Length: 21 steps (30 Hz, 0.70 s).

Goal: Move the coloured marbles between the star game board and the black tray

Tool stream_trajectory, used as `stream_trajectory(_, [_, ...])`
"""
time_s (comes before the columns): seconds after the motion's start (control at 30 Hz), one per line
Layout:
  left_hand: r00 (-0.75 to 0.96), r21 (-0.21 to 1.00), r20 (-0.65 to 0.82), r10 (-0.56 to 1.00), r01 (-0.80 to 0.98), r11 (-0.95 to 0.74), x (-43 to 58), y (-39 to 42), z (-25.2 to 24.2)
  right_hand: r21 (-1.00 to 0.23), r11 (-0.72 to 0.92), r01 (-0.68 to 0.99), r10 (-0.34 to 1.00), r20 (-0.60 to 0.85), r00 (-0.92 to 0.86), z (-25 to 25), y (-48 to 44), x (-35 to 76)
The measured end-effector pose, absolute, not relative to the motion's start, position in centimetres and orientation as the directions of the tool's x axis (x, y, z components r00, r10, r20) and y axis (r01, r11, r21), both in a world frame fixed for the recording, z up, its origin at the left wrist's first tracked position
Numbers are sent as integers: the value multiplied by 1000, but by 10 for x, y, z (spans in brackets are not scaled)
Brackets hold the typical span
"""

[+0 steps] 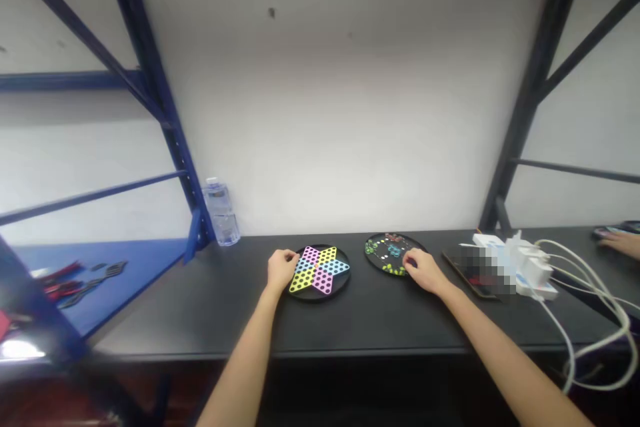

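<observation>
Head view: a black bench top (150,340) spans the frame beneath a white wall. On it lies a round black Chinese checkers board (320,295) bearing a matte yellow, pink and blue star punched with holes. Just right of that board sits a second round board (393,248), dark and dotted with small coloured pieces. Farther right lie white chargers (533,267); left of the first board stands a clear plastic water bottle (219,217). The left hand (283,269) reaches forward onto the first board's left rim, fingers together and curled. The right hand (419,268), fingers also together, touches the second board's lower edge. Whether either hand grips cannot be told. Another person's hand (620,245) shows at far right.
</observation>
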<state>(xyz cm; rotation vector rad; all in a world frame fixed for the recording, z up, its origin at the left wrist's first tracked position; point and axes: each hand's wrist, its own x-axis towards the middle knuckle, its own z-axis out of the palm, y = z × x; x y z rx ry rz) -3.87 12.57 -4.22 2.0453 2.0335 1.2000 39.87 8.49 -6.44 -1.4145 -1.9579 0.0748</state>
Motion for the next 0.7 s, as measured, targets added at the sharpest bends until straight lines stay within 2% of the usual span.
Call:
stream_trajectory(0.23, [-135, 511, 499, 856, 843, -165, -40, 128, -44, -527, 415, 742, 856, 502, -122, -64, 86, 404])
stream_trajectory(0.7, [-159, 528, 480, 863, 838, -139, -38, 125, -41, -568, 399, 719, 861, 503, -81, -73, 95, 409])
